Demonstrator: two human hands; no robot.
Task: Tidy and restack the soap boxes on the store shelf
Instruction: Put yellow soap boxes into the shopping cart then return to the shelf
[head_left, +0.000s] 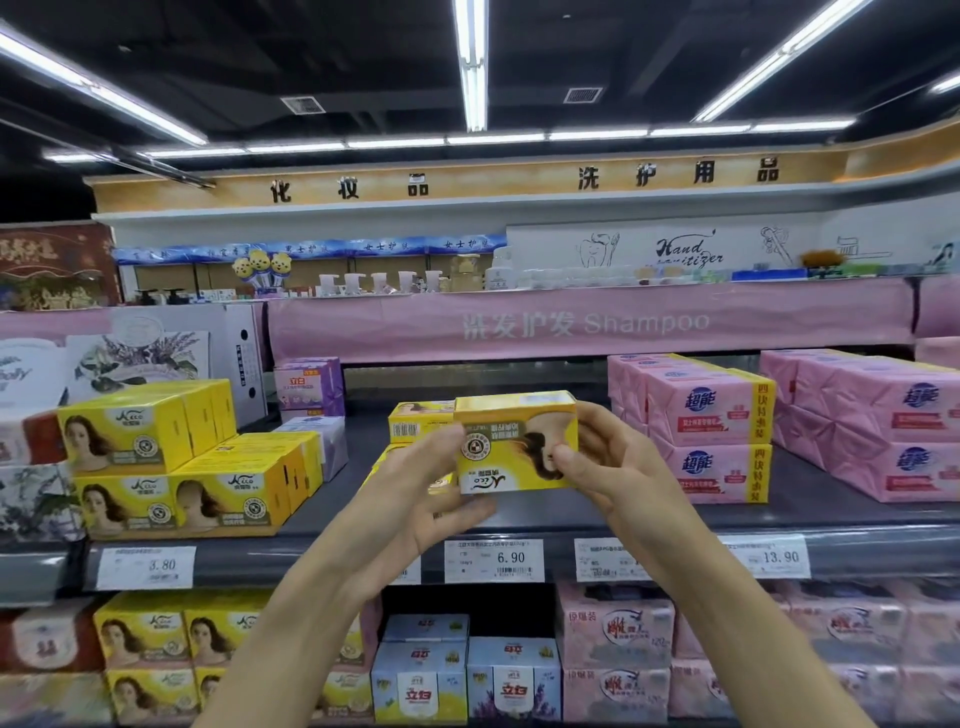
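Gripping a yellow soap box (514, 441) upside down with left hand (415, 499) and right hand (608, 467) curled round its two ends. Holding it over the middle of the shelf (571, 512), just in front of loose yellow boxes (418, 421), between a yellow stack (171, 457) left and pink packs (711, 426) right.

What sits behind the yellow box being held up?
Another yellow box, barcode outward, shows just left of the held box. The held box, left hand and right hand cover the rest; the count cannot be told.
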